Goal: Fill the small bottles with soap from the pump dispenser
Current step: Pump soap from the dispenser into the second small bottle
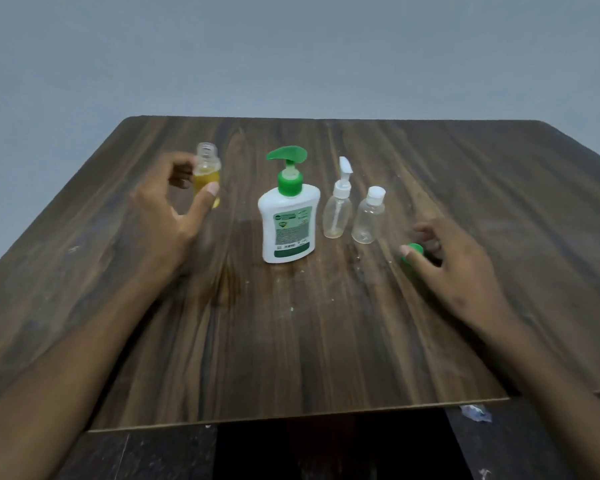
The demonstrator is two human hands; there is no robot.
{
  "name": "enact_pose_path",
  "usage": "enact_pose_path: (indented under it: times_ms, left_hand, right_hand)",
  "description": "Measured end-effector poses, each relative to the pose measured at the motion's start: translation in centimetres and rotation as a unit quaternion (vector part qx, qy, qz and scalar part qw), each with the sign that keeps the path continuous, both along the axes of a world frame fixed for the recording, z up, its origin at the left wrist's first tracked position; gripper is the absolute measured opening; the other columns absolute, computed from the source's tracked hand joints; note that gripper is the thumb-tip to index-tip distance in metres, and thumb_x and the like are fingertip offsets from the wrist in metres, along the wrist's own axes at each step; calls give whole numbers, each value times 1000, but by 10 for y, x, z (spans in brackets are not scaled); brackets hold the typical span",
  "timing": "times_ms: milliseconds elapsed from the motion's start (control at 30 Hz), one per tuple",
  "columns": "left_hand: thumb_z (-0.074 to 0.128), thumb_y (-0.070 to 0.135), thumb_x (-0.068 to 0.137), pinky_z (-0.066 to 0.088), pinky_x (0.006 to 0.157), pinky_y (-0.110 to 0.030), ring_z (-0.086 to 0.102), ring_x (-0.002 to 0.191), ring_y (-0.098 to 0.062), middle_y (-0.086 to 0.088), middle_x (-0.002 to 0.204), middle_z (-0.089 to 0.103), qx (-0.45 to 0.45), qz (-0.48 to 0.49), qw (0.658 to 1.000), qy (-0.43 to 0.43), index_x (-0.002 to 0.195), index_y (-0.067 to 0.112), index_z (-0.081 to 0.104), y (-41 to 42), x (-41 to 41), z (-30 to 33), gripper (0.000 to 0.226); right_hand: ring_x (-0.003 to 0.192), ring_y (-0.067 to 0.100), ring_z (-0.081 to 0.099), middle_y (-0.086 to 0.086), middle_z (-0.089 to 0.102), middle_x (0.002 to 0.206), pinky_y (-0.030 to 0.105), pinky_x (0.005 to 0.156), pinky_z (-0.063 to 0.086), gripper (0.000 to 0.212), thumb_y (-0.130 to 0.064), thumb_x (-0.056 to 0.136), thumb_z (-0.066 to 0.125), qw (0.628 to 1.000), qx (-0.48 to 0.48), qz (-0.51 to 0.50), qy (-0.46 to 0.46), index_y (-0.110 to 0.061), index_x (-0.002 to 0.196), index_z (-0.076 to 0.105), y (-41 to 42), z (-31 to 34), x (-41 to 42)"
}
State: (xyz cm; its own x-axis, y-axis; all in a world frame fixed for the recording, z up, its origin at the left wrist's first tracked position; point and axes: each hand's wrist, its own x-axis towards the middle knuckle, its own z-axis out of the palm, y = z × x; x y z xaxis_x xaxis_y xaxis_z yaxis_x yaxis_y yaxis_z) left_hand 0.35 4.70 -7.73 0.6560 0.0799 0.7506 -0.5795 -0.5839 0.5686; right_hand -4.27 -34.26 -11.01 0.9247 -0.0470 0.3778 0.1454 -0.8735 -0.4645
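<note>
A white pump dispenser (287, 216) with a green pump head stands at the middle of the wooden table (326, 341). To its left, my left hand (168, 209) grips a small uncapped clear bottle (207, 168) half full of yellow soap. Right of the dispenser stand two clear bottles that look almost empty: one with a white spray pump (337, 211), one with a white flip cap (368, 216). Further right, my right hand (454, 258) rests on the table with its fingertips around a small green cap (413, 251).
The table's near edge runs across the lower part of the view, with dark floor below it. A small crumpled bluish scrap (477, 412) lies on the floor under the right edge. A grey wall stands behind the table.
</note>
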Motion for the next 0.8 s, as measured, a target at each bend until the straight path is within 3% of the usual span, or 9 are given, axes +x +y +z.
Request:
enact_pose_path:
  times_ms: [67, 167, 267, 367, 467, 533, 633, 733, 800]
  left_hand:
    - [71, 17, 96, 50, 83, -35, 61, 92, -7, 8, 103, 67, -42, 12, 999, -5, 115, 23, 61, 4, -1, 7, 22]
    - [72, 23, 100, 51, 89, -37, 64, 99, -13, -13, 109, 68, -94, 19, 995, -4, 116, 29, 62, 12, -8, 23, 20]
    - [74, 46, 97, 48, 109, -40, 63, 122, -21, 1, 133, 66, -142, 10, 988, 62, 129, 28, 66, 23, -22, 31, 37]
    - [76, 45, 92, 29, 121, -21, 64, 128, -17, 7, 147, 62, -191, 1, 980, 48, 128, 26, 69, -15, -64, 43, 41]
    - [71, 30, 95, 54, 95, -39, 70, 104, -22, 7, 117, 72, -103, -77, 992, 13, 119, 27, 64, -107, -120, 46, 25]
    - [75, 31, 91, 57, 83, -44, 70, 94, -27, 2, 106, 73, -81, -114, 989, 38, 115, 23, 66, -154, -129, 37, 26]
    - [80, 24, 91, 56, 84, -31, 70, 94, -16, 10, 103, 73, -48, -156, 976, 146, 113, 20, 69, -193, -103, 16, 24]
    - [81, 13, 90, 54, 85, -20, 70, 96, -8, 10, 103, 75, -34, -206, 955, 209, 112, 15, 70, -221, -72, -5, 24]
    - [82, 11, 89, 58, 84, -26, 71, 93, -10, 7, 101, 75, -31, -219, 950, 222, 111, 13, 70, -229, -51, -19, 25]
  right_hand:
    - [103, 11, 61, -11, 63, 119, 34, 90, 49, 38, -44, 89, 74, 1000, -1, 11, -9, -31, 123, 63, -3, -11, -2]
    - [110, 22, 60, 0, 63, 120, 41, 94, 49, 36, -32, 87, 76, 999, -15, 29, -22, -27, 121, 66, -8, -16, 1]
    - [100, 25, 61, 3, 64, 108, 41, 86, 49, 32, -21, 86, 77, 999, -10, 30, -23, -22, 118, 69, -9, -18, 1]
    - [93, 17, 61, -2, 63, 105, 34, 81, 48, 30, -17, 87, 76, 998, 47, 26, -29, -26, 115, 71, -11, -11, -3]
    - [91, 7, 62, -10, 60, 104, 27, 82, 51, 36, -8, 87, 74, 990, 125, 39, -41, -31, 114, 74, -14, -1, -12]
    - [94, 5, 65, -12, 59, 106, 22, 85, 56, 43, 0, 87, 72, 983, 173, 52, -33, -33, 115, 76, -20, 11, -19]
    - [97, 6, 65, -8, 60, 108, 11, 84, 51, 48, 5, 85, 70, 983, 166, 74, -39, -30, 117, 77, -35, 37, -26]
    - [92, 7, 68, -8, 66, 104, 20, 81, 56, 44, 6, 81, 75, 979, 163, 111, -44, -25, 113, 73, -49, 68, -29]
    - [85, 8, 68, -11, 68, 97, 23, 77, 57, 39, 2, 80, 79, 983, 135, 122, -38, -24, 107, 68, -53, 84, -27]
